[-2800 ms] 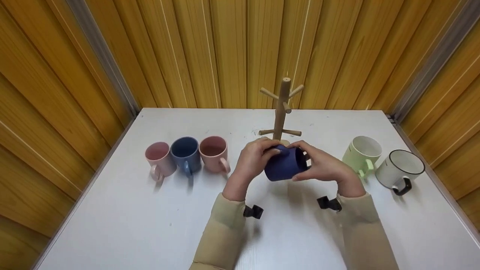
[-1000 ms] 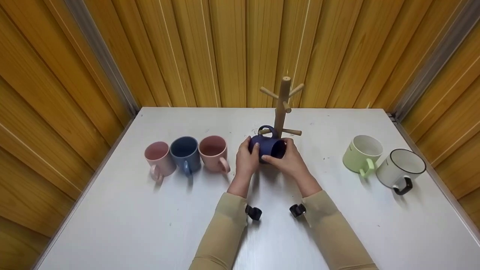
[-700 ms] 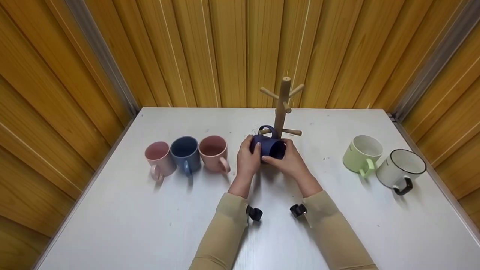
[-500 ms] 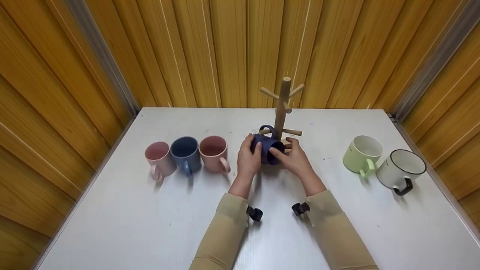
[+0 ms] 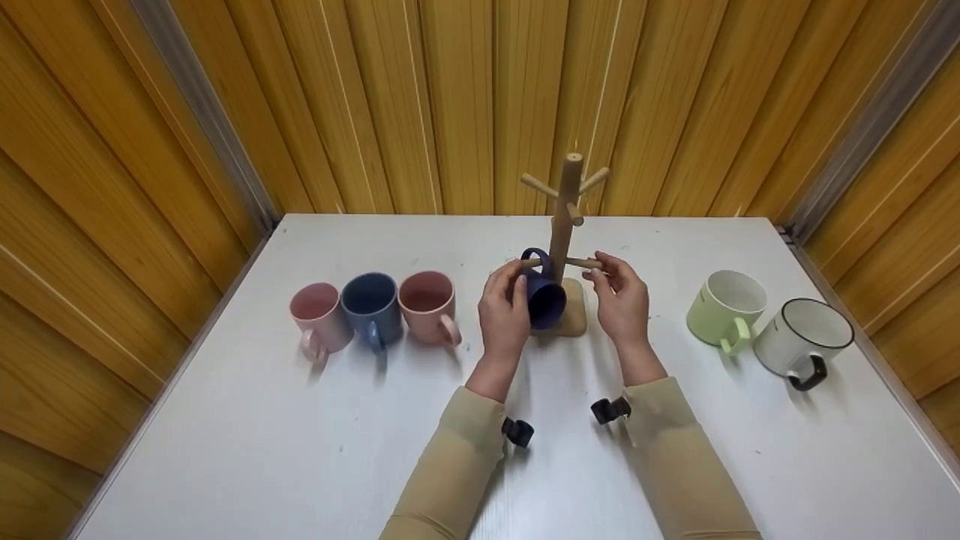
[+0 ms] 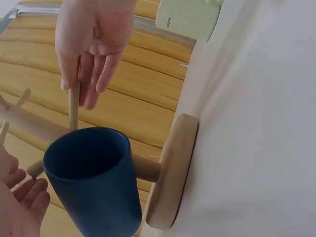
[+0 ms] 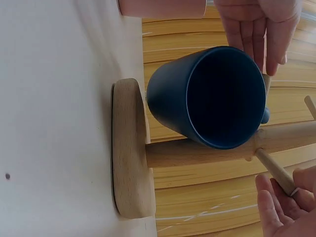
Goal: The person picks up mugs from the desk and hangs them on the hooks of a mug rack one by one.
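A dark blue mug [image 5: 546, 304] hangs by its handle on the lower left peg of a wooden mug rack [image 5: 564, 225], its mouth facing me. My left hand [image 5: 504, 311] is just left of the mug, fingers fairly straight, with fingertips at the end of the peg that carries the handle. My right hand [image 5: 624, 300] pinches the tip of the lower right peg [image 7: 276, 173] between thumb and fingers. Both wrist views show the mug [image 6: 94, 182] clear of the rack's base [image 6: 173, 173], with neither hand around its body.
To the left stand a pink mug [image 5: 322, 326], a blue mug [image 5: 371, 307] and another pink mug [image 5: 427, 307] in a row. A light green mug [image 5: 724, 311] and a white mug with black rim [image 5: 799, 337] stand at right. Wood-look panels [image 5: 450, 105] rise behind the white table [image 5: 300, 450].
The blue mug went from both hands to the rack's lower left peg. The right hand let go of it and moved right to the other peg; the left hand slid off to the peg's end.
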`<state>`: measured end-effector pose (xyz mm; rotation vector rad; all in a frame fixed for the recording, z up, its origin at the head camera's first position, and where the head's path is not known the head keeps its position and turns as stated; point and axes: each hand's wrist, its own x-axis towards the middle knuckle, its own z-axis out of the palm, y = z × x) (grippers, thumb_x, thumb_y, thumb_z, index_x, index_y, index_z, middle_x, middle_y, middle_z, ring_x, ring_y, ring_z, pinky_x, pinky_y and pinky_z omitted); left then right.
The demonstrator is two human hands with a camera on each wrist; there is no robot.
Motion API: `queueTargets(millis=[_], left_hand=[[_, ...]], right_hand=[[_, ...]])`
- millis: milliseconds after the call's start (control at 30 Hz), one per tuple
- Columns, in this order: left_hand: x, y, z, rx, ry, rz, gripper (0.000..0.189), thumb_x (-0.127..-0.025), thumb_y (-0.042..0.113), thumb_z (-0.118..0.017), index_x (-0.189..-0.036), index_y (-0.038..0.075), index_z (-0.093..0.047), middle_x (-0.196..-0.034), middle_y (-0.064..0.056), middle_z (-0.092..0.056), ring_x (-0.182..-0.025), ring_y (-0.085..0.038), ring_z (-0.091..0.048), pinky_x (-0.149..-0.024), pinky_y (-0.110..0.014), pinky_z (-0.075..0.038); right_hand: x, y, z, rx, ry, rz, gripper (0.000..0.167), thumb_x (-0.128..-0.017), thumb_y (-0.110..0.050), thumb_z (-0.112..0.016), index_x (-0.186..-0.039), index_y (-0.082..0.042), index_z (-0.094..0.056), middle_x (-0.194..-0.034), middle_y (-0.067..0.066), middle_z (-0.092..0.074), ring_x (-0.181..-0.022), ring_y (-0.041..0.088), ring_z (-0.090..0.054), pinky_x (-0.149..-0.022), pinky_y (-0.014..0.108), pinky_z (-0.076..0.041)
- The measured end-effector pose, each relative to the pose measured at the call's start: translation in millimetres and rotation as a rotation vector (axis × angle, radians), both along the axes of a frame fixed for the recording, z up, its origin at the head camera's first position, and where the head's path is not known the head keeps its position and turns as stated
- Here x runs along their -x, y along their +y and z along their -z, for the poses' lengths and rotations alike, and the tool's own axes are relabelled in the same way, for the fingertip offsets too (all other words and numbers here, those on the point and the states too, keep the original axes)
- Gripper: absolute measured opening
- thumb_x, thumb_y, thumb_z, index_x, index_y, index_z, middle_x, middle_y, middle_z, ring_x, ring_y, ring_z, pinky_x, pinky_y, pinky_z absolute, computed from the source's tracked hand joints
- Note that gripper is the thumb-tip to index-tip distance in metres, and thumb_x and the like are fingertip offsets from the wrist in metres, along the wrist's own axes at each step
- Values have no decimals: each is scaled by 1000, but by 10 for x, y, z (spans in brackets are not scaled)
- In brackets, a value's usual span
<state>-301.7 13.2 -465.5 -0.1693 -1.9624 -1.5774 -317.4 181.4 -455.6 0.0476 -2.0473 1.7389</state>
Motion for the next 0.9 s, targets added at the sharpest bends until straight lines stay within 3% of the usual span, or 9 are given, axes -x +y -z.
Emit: queueTargets(millis=[133, 267, 433, 533, 667, 900], left_hand=[[-42, 40, -29, 57, -24, -11, 31, -105, 4, -54, -132, -7, -65, -135, -20, -65, -133, -32, -60, -112, -37, -50], [-62, 55, -54, 65, -51, 23, 34, -106, 2, -50, -136, -9, -60, -141, -22, -61, -137, -35, -57, -114, -40, -47], [-56, 36, -66, 93, -55, 67, 38, -106, 2, -48, -141, -12, -54, -145, -26, -56, -140, -39, -52, -116, -44, -45], [-36, 17, -68, 114, -71, 93, 41, -105, 3, -49, -144, -12, -50, -148, -27, -53, -142, -40, -50, -118, -47, -43], [11, -22, -85, 152, -121, 134, 46, -105, 5, -49, -149, -9, -45, -151, -26, -51, -144, -40, -47, -119, -48, -41], [132, -113, -77, 193, -144, 137, 44, -105, 3, -48, -148, -6, -49, -145, -26, -58, -139, -39, -53, -118, -47, -43]], right_hand=[[-12, 37, -34, -78, -27, 22, 27, -102, 1, -58, -127, 5, -67, -122, 26, -71, -90, -1, -71, -81, 5, -50], [-49, 90, -108, -196, -59, 36, 23, -100, -1, -63, -120, 3, -72, -112, 25, -75, -91, 12, -73, -75, 4, -50], [-136, 141, -223, -327, -77, -12, 19, -96, -3, -69, -114, 3, -74, -102, 24, -76, -86, 15, -72, -70, 5, -49], [-194, 158, -283, -403, -98, -55, 19, -96, -4, -70, -114, 2, -74, -101, 23, -76, -90, 24, -73, -70, 7, -48], [-259, 145, -340, -475, -120, -104, 20, -95, -6, -72, -113, 1, -74, -103, 21, -76, -96, 33, -73, -73, 15, -53], [-341, 31, -365, -522, -106, -125, 17, -91, -9, -78, -106, -1, -75, -100, 17, -79, -93, 32, -74, -76, 31, -59]])
